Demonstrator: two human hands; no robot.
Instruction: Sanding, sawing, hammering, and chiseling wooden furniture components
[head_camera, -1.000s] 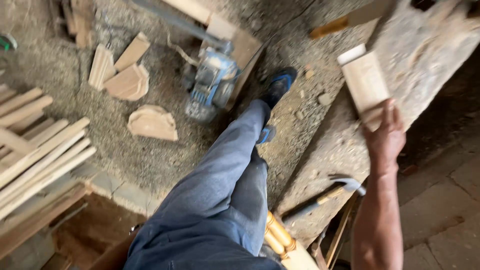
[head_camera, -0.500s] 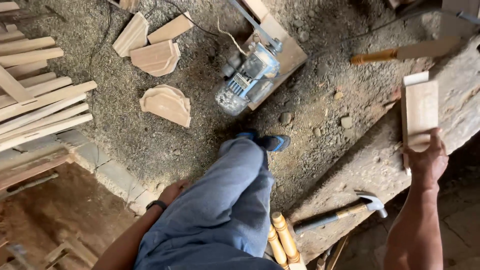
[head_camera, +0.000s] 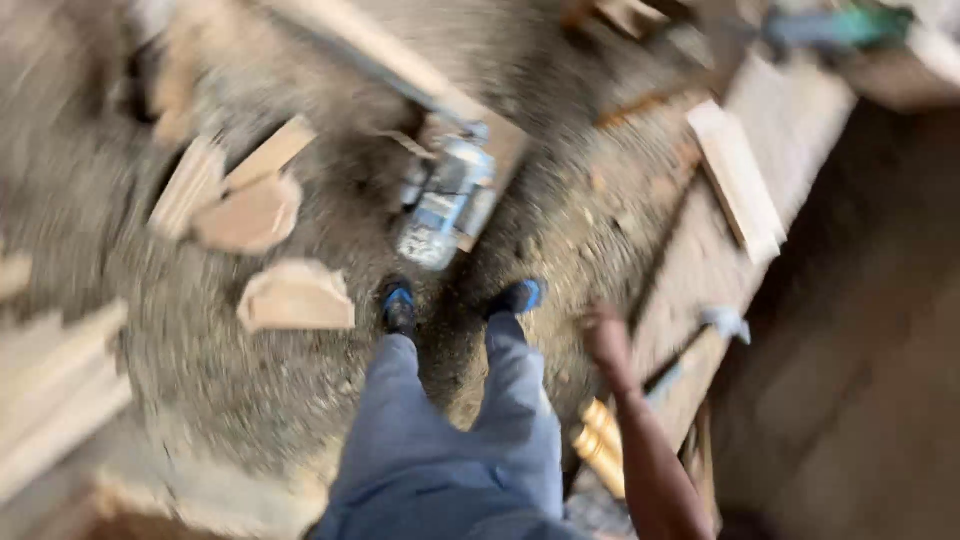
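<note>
The view is heavily blurred by motion. The person stands on a sawdust-strewn floor (head_camera: 250, 400), with grey trousers and two dark shoes with blue trim just below the middle of the frame. The right hand (head_camera: 606, 335) hangs right of centre, empty and touching nothing; whether its fingers are spread or curled cannot be told through the blur. The left hand is out of view.

Nearest that hand, to its right, a long wooden surface (head_camera: 800, 130) runs diagonally from the lower middle toward the upper right. A pale flat board (head_camera: 738, 178) lies on it in the upper right, well apart from the hand. A hammer (head_camera: 705, 345) lies on the surface's lower stretch, near the hand.

A power tool (head_camera: 445, 205) lies on the floor above the shoes. Shaped wooden offcuts (head_camera: 295, 297) lie left of centre.
</note>
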